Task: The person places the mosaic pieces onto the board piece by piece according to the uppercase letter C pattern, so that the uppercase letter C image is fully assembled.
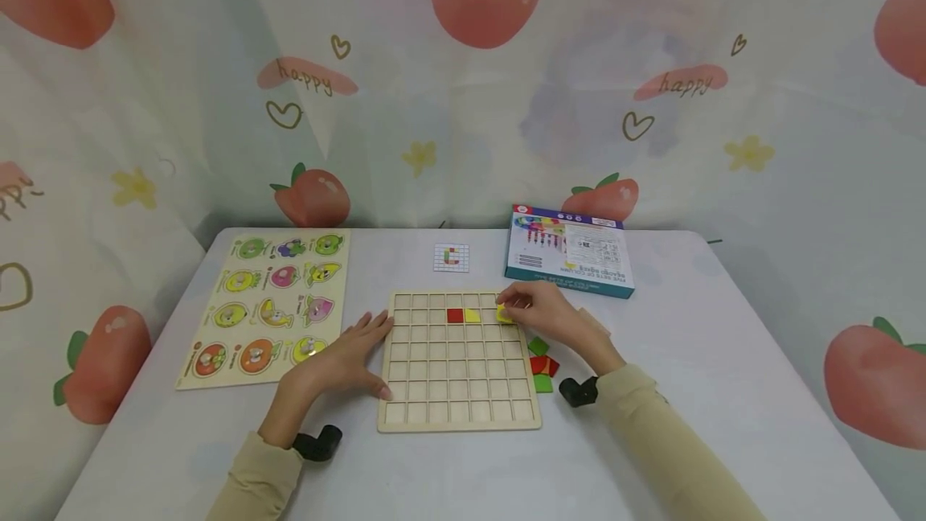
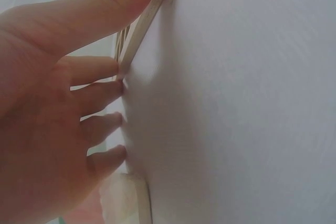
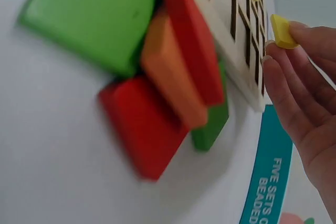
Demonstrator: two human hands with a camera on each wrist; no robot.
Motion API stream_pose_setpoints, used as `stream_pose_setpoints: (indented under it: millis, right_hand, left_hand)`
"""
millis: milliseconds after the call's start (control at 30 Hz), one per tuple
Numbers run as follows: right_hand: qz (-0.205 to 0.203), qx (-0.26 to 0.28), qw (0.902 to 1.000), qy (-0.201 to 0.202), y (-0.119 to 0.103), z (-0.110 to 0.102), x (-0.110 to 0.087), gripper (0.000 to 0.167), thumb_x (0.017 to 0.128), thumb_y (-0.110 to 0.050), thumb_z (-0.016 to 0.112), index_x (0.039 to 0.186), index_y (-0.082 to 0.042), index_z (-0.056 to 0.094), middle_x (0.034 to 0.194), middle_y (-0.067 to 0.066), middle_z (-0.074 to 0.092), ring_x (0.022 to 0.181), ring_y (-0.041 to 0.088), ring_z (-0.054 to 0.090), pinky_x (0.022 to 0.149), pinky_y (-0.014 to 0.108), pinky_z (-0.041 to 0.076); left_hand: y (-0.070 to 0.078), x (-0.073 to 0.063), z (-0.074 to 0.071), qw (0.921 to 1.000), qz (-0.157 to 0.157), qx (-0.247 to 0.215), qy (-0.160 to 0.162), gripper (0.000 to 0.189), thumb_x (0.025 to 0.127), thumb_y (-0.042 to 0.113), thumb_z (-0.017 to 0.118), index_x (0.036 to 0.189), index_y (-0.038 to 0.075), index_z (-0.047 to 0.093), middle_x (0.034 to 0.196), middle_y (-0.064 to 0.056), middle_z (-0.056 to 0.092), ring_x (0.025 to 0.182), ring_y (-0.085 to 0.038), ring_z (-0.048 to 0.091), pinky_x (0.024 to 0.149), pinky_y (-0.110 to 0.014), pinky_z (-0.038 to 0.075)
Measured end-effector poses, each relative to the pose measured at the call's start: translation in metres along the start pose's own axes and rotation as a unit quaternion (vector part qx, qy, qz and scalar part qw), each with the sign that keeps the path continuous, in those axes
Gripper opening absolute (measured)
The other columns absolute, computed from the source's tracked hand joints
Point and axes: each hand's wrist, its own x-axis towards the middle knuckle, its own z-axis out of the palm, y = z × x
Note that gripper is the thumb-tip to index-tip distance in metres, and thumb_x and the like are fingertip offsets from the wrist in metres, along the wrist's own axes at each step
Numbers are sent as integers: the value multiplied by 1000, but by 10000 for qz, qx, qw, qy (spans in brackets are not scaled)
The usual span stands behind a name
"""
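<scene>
A wooden grid board lies flat on the table. In one of its upper rows, a red tile sits beside a yellow tile. My right hand is over the board's upper right corner, pinching another yellow square tile between thumb and fingertips. At the board's left side, my left hand is spread, its thumb on the lower left rim and its extended fingertips along the edge. Loose tiles lie by the board's right edge: green, red and orange ones, some overlapping.
Behind the board lies a small card with a coloured grid pattern. A flat printed box is at the back right. To the left lies a fruit picture board. A patterned curtain hangs behind the table.
</scene>
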Motion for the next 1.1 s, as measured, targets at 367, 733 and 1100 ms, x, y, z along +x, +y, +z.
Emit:
stream_pose_setpoints:
  millis: [367,733,1100]
  right_hand:
    - [-191,258,9994,-162,-21,17,23,11,95,-17,74,104,-12,77,97,3,73,86,18,60,73,27,51]
    - [-348,140,9987,-357,-40,33,41,12,95,-18,74,105,-13,78,98,0,73,82,16,60,72,26,50]
    - [-696,164,9959,-555,-49,47,54,11,96,-11,72,104,-9,78,100,3,77,86,13,64,84,31,57]
  left_hand:
    - [0,0,-1,10000,-62,11,17,114,72,29,95,161,2,30,172,-15,19,160,-40,8,128,-61,13]
    - [-4,3,1,10000,-81,5,17,113,72,30,95,161,4,30,172,-13,19,160,-38,8,128,-60,14]
    - [-4,3,0,9999,-150,-33,0,113,72,30,94,162,5,30,172,-12,19,161,-37,7,128,-60,14]
